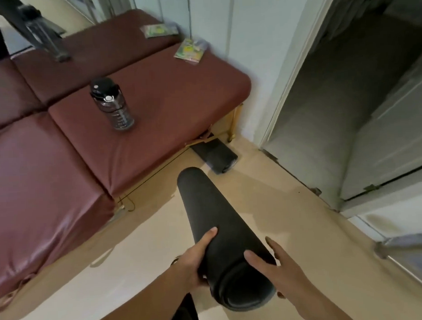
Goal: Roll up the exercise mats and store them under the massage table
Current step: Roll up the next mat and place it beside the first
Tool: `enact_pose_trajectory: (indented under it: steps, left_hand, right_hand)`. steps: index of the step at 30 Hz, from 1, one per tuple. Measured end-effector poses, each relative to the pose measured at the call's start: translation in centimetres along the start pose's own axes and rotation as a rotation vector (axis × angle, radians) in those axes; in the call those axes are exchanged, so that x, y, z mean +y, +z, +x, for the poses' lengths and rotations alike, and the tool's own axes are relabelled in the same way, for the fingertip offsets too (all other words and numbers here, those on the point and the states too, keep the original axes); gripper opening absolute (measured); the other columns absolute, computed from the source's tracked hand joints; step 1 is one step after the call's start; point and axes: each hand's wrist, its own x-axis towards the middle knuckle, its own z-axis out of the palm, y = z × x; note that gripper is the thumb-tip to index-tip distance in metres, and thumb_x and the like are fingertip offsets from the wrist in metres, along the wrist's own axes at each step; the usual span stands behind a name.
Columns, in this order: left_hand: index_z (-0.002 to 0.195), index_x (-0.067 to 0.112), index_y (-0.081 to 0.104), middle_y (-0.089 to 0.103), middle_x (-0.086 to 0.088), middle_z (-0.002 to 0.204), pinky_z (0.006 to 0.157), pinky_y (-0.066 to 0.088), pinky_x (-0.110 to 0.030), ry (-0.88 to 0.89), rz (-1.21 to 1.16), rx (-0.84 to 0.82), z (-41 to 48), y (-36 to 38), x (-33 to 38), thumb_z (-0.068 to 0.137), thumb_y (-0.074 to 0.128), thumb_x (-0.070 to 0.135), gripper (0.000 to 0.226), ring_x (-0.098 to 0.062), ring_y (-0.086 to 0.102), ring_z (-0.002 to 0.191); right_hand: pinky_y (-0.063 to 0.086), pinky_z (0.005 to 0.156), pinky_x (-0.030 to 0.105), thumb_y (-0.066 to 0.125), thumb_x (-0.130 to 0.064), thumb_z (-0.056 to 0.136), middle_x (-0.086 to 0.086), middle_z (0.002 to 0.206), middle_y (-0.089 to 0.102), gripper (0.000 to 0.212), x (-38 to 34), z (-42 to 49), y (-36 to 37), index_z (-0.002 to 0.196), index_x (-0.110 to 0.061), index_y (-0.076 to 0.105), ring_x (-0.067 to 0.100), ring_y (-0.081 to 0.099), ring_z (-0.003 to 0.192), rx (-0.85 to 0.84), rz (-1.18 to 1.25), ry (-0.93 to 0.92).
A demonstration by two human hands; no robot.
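Observation:
A rolled black exercise mat (204, 212) is held above the floor, its far end pointing toward the maroon massage table (155, 114). My left hand (196, 261) grips the roll's near end from the left. My right hand (278, 274) presses on it from the right, fingers over the top. A second rolled black mat (217, 157) lies on the floor, partly tucked under the table's right end by a wooden leg (232, 125).
A dark water bottle (112, 103) stands on the table. Two colourful packets (189, 50) lie near the wall, beside a mirror. An open doorway (346, 95) is at the right. Beige floor (254, 196) lies between table and door.

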Motion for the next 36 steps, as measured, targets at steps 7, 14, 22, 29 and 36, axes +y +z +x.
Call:
enact_pose_trajectory:
  steps: [7, 14, 22, 29, 36]
  left_hand:
    - [0.137, 0.014, 0.064, 0.074, -0.016, 0.131, 0.101, 0.06, -0.062, -0.001, -0.086, 0.048, 17.8, -1.7, 4.9, 0.031, 0.104, 0.072, 0.127, -0.041, 0.071, 0.12]
    - [0.141, 0.014, 0.06, 0.07, -0.009, 0.135, 0.108, 0.057, -0.06, 0.119, 0.005, 0.031, 35.1, -3.5, 8.0, 0.039, 0.103, 0.071, 0.125, -0.035, 0.067, 0.124]
    - [0.137, 0.012, 0.063, 0.076, -0.005, 0.125, 0.098, 0.059, -0.049, 0.332, 0.093, 0.056, 51.9, -6.6, 13.3, 0.07, 0.095, 0.058, 0.088, -0.027, 0.07, 0.115]
    - [0.132, 0.016, 0.065, 0.075, -0.003, 0.126, 0.084, 0.057, -0.042, 0.457, -0.008, 0.033, 60.5, -6.6, 20.1, 0.076, 0.092, 0.056, 0.074, -0.025, 0.07, 0.11]
    - [0.148, 0.021, 0.057, 0.066, -0.004, 0.143, 0.097, 0.057, -0.052, 0.484, 0.029, 0.077, 63.4, -6.5, 28.0, 0.071, 0.088, 0.071, 0.097, -0.03, 0.064, 0.119]
  right_hand:
    - [0.06, 0.098, 0.051, 0.098, -0.066, 0.04, -0.002, 0.132, 0.062, 0.123, 2.7, 18.4, 5.5, 0.148, -0.032, 0.05, 0.025, 0.067, 0.111, 0.094, 0.252, 0.149]
    - [0.058, 0.101, 0.053, 0.096, -0.056, 0.042, 0.005, 0.137, 0.062, 0.123, 10.2, 38.0, 8.9, 0.152, -0.031, 0.046, 0.032, 0.068, 0.115, 0.105, 0.437, 0.104]
    - [0.055, 0.105, 0.051, 0.088, -0.058, 0.066, 0.015, 0.145, 0.057, 0.113, 15.2, 57.5, 14.5, 0.158, -0.013, 0.042, 0.038, 0.062, 0.126, 0.102, 0.465, 0.097]
    - [0.067, 0.071, 0.05, 0.066, -0.045, 0.102, 0.004, 0.121, 0.069, 0.055, 11.3, 66.7, 19.2, 0.151, -0.031, 0.045, 0.035, 0.08, 0.086, 0.069, 0.404, -0.029]
    - [0.061, 0.092, 0.046, 0.057, -0.024, 0.109, 0.011, 0.136, 0.064, 0.051, 5.0, 71.4, 18.8, 0.158, -0.021, 0.042, 0.034, 0.074, 0.101, 0.025, 0.455, -0.105]
